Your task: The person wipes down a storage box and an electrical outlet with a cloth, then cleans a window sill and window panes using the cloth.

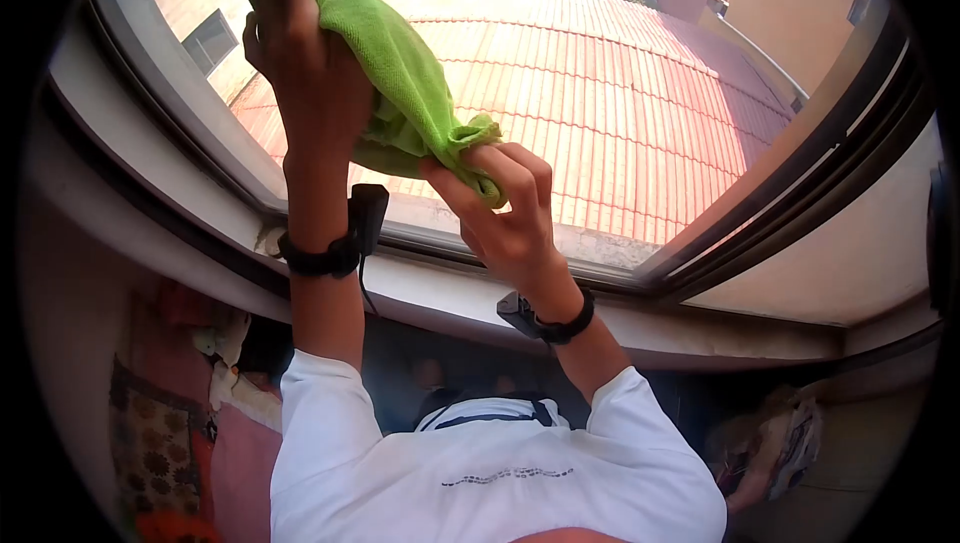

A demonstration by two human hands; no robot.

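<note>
A green cloth (400,68) stretches between my two hands in front of the window opening. Its upper end is bunched in my left hand (318,83), whose fingers wrap round it at the upper left. Lower and to the right, my right hand (505,203) pinches the cloth's gathered lower corner between thumb and fingers. Both wrists wear black straps with a small black device.
Below my hands runs the window sill (450,308), with the dark frame and track (780,203) rising on the right. Outside lies a red tiled roof (600,113) with buildings around it. Patterned fabric (155,443) is at the lower left, and a bundle (775,448) at the lower right.
</note>
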